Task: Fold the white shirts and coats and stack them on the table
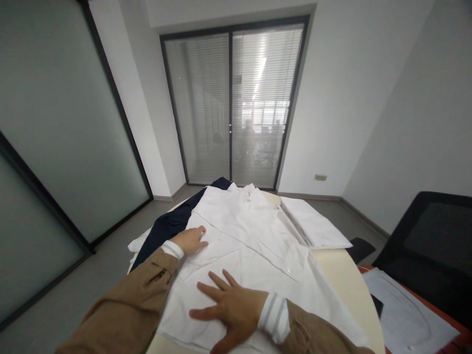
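A white button-front coat (243, 246) lies spread out on a round cream table (341, 280), with its collar at the far side. One white sleeve (313, 223) is folded out to the right. My left hand (190, 240) rests on the coat's left side, holding nothing. My right hand (230, 309) lies flat on the coat's near part with its fingers spread. Both of my tan sleeves end in white striped cuffs. A dark navy garment (171, 223) lies partly under the coat on the left, and a white piece of cloth (140, 242) sticks out beyond it.
To the right stand a black mesh office chair (429, 241) and an orange-edged table (368, 269) with white paper (405, 314) on it. A glass door with blinds (232, 103) is ahead, and a frosted glass wall (62, 123) runs along the left.
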Demonstrator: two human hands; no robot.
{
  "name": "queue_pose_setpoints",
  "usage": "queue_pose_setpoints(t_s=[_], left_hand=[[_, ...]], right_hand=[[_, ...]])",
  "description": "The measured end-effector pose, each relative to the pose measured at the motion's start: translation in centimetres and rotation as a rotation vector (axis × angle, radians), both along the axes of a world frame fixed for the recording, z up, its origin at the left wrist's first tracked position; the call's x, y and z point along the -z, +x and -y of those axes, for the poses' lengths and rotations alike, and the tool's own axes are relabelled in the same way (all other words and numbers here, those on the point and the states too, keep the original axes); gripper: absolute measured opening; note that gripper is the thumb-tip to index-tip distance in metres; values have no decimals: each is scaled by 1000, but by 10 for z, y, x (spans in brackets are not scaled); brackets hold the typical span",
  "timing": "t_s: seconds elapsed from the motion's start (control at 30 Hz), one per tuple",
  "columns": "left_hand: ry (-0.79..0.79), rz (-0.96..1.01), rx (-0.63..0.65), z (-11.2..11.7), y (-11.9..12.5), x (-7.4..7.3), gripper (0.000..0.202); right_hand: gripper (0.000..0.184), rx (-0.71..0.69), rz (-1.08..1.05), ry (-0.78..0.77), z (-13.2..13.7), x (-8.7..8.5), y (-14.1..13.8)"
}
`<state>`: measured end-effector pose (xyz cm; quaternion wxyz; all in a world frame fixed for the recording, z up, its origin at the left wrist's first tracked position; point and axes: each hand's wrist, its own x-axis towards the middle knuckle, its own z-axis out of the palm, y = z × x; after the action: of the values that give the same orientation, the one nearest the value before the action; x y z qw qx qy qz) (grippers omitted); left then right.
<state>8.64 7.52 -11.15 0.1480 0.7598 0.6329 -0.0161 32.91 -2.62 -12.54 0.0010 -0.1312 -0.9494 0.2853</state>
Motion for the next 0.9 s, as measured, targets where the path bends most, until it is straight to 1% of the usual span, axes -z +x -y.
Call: queue_pose_setpoints(t_s=[0.07, 0.1, 0.17, 0.27, 0.33, 0.37, 0.43, 0.5, 0.53, 0.57, 0.6, 0.63, 0.67, 0.7, 0.77, 0.8, 0.83, 0.9], left_hand=[[46, -32, -39, -3, 4, 0, 60], [71, -49, -63, -4, 6, -1, 62], [113, -72, -102, -6, 14, -3, 60], [177, -59, -97, -8, 33, -4, 53], [241, -42, -71, -10, 50, 0, 51], [274, -40, -79, -10, 58, 3, 50], [324, -30, -69, -11, 72, 15, 48], [388, -6, -48, -11, 80, 32, 47], [421, 7, -47, -11, 81, 41, 47], [452, 11, -55, -11, 82, 49, 46], [485, 16, -58, -11, 81, 57, 45], [512, 24, -58, -11, 80, 64, 44], [532, 31, -57, -12, 79, 68, 43], [548, 39, -56, -12, 77, 72, 42], [562, 52, -66, -13, 74, 74, 39], [563, 53, -81, -13, 73, 73, 37], [562, 51, -102, -13, 72, 71, 35], [551, 35, -152, -13, 71, 66, 31]], right_hand=[[81, -21, 7, -7, 8, 6, -6], [80, -29, 9, -4, 11, 9, -8], [76, -43, 19, -1, 17, 16, -13], [59, -40, 37, -27, 28, 25, -21], [54, -24, 36, -50, 33, 28, -25], [54, -27, 39, -57, 33, 27, -25], [60, -95, 69, -71, 26, 20, -23], [63, -224, 123, -111, 8, 5, -13], [55, -258, 132, -149, -5, -5, -4], [45, -240, 143, -202, -19, -14, 6], [40, -159, 175, -245, -35, -23, 17], [36, -6, 199, -226, -51, -31, 30], [32, 179, 204, -141, -68, -37, 44], [31, 364, 178, -16, -84, -41, 58], [39, 733, 136, 257, -115, -42, 84], [44, 853, 138, 380, -128, -40, 95], [47, 943, 152, 484, -141, -36, 104], [50, 1024, 217, 619, -160, -27, 117]])
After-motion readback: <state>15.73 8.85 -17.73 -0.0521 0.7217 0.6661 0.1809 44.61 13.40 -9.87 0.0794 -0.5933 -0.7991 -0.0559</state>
